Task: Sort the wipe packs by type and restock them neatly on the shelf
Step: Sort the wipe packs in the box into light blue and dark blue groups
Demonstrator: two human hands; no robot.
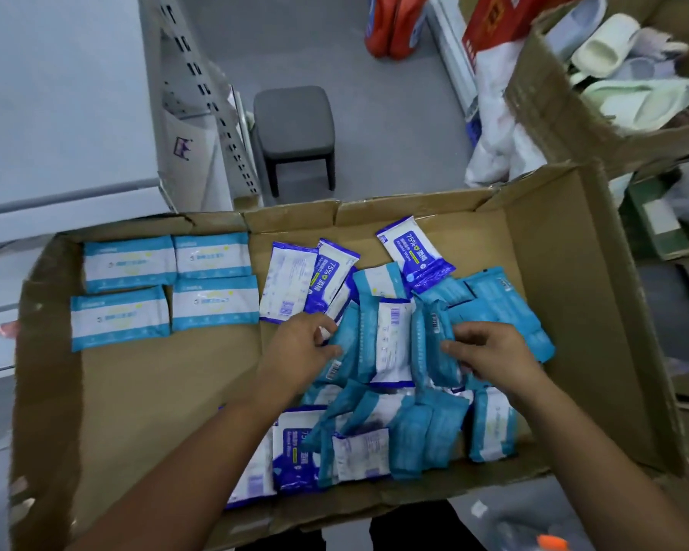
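Observation:
A flattened cardboard box (136, 391) lies in front of me. Several light-blue wipe packs (168, 288) sit flat in tidy rows at its far left. A loose heap of light-blue packs (390, 351) mixed with dark-blue alcohol wipe packs (414, 252) fills the middle and right. My left hand (299, 347) pinches the edge of a light-blue pack (347, 344) on the heap's left side. My right hand (490, 351) holds another light-blue pack (438, 344) standing on edge in the heap.
A grey stool (293, 125) stands on the floor beyond the box. White shelving (56, 113) runs along the left. A cardboard box of slippers (613, 73) and white bags (498, 125) crowd the upper right. Orange bottles (394, 21) stand at the back.

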